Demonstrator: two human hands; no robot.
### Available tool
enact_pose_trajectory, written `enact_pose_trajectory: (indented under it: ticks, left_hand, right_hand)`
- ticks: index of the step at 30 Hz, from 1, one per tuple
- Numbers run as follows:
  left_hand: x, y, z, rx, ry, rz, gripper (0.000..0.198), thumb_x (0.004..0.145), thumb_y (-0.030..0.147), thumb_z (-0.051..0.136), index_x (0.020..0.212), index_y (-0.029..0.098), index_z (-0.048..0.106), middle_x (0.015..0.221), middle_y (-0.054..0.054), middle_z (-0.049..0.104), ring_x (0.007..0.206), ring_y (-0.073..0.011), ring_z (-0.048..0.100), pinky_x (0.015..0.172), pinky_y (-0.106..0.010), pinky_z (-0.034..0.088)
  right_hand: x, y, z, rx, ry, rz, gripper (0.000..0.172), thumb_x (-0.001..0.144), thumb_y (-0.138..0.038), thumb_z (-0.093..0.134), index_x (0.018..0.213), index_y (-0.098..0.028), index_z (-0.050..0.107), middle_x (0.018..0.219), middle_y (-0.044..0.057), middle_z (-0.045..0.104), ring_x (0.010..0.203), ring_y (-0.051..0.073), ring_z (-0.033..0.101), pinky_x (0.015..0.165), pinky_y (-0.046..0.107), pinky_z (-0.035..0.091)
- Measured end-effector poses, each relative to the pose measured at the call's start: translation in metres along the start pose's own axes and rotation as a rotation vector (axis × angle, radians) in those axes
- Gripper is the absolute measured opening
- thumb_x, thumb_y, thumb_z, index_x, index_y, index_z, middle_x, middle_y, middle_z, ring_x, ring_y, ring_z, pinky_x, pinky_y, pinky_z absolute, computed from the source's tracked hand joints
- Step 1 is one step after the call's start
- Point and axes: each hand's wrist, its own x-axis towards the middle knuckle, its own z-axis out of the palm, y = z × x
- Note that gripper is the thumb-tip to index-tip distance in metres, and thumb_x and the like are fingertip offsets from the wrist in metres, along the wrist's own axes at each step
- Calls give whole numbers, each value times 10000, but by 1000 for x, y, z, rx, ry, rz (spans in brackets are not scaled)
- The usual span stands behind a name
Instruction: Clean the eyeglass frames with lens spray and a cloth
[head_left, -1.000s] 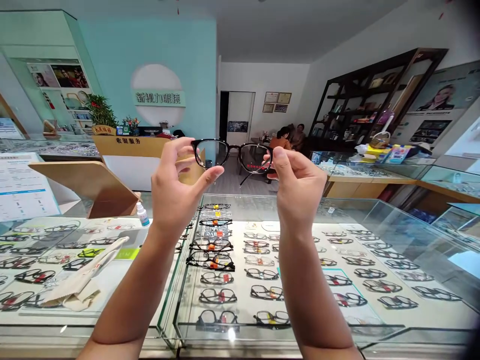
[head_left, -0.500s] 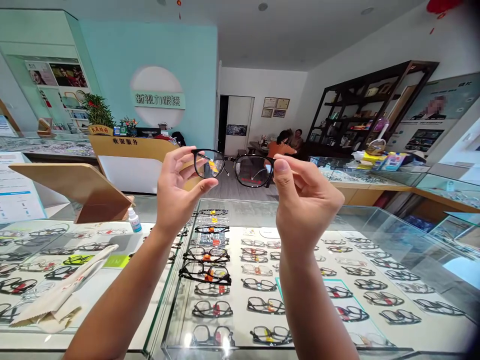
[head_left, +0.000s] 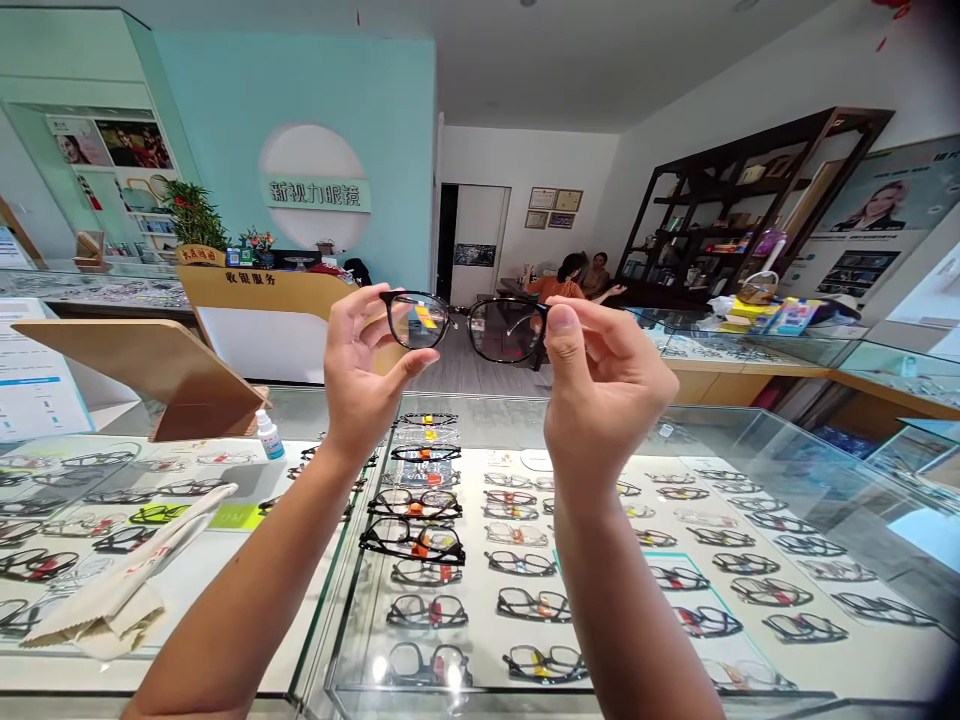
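A pair of black-framed glasses (head_left: 459, 312) is held up in the air between my hands, above the glass display counter. My left hand (head_left: 367, 370) has its fingers round the left end of the frame, the thumb below the lens. With thumb and forefinger, my right hand (head_left: 600, 375) pinches the right end. A small yellow-orange mark shows in the left lens and red marks in the other.
Rows of glasses (head_left: 536, 605) lie in the glass counter (head_left: 345, 610). A cloth (head_left: 135, 580), a small white bottle (head_left: 268, 435) and a wooden stand (head_left: 172, 370) are at left. Two seated people (head_left: 574, 278) are in the back.
The glasses are tilted slightly differently and sit a little higher in view. My right hand has shifted slightly left. A person in the back now has an arm stretched out.
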Motion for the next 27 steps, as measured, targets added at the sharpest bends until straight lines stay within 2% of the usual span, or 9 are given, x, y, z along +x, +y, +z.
enact_pose_trajectory:
  ticks: [3,7,11,17,21,24,27]
  left_hand:
    - [-5,9,0,159,106,91,836,821,720,862,1496,354,531,1453,-105,630,1326,-347,696,1009,-482,629]
    - [-9,23,0,290,199,169,844,786,645,929,1491,354,568,1429,-104,637,1309,-346,653,1000,-496,603]
    - [-8,28,1,309,211,162,818,781,627,940,1470,351,595,1406,-98,644,1279,-331,632,983,-485,594]
    - [-6,33,2,330,184,63,744,827,637,904,1440,312,635,1350,-88,687,1188,-300,688,1001,-462,589]
    - [-7,34,3,341,186,48,729,846,617,899,1449,297,644,1303,-82,702,1178,-291,704,999,-451,591]
    - [-6,26,1,326,192,118,758,833,629,902,1466,315,629,1347,-91,695,1208,-305,698,993,-463,600]
    - [-6,15,-1,309,197,207,816,809,654,908,1494,340,595,1401,-100,677,1277,-331,681,1009,-486,605]
  right_hand:
    - [1,13,6,95,1,107,285,1002,-522,737,1068,-260,824,1060,49,803,977,218,776,881,420,674]
    - [0,31,15,232,-31,290,321,982,-545,738,1065,-246,817,1062,51,815,977,204,775,822,362,670]
    - [-2,40,20,273,-50,372,351,967,-579,738,1065,-248,805,1065,49,817,1001,196,767,844,350,664]
    - [-2,38,20,266,-28,445,349,935,-581,777,989,-236,784,1022,43,805,908,167,748,843,345,640]
    - [-3,36,20,227,-20,431,367,947,-591,759,969,-225,781,980,41,797,893,170,746,875,361,638]
    - [-6,36,22,241,7,364,342,961,-561,750,982,-222,789,993,51,804,934,187,755,921,382,643]
    - [-9,36,25,226,38,263,315,1006,-533,699,1070,-240,796,1108,67,814,1043,206,771,986,404,636]
